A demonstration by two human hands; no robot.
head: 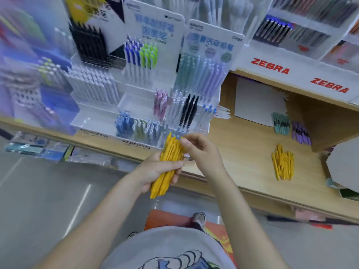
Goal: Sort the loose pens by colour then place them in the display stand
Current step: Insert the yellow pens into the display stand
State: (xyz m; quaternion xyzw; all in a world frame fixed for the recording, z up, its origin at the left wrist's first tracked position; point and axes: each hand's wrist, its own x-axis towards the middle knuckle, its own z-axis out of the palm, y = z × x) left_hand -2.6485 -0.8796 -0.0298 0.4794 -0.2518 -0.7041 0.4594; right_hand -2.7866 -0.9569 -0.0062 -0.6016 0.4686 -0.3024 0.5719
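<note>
While left hand (155,171) clasps yellow pens (168,164), right hand (200,150) fingers (184,142) pinch their tops.

Yellow pens (167,166) bundled upright before stand (136,136).

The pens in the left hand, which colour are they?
Yellow-orange pens, gripped in the left hand; head view.

A white sheet of paper (258,101) lay flat on the wooden surface (242,152) under an upper shelf bearing red ZEBRA labels (270,66). A grey cardboard piece (345,164) jutted in at the right edge. Below, a shoe (199,219) stood on an orange floor mat (167,218) on the grey floor (48,191).
</note>
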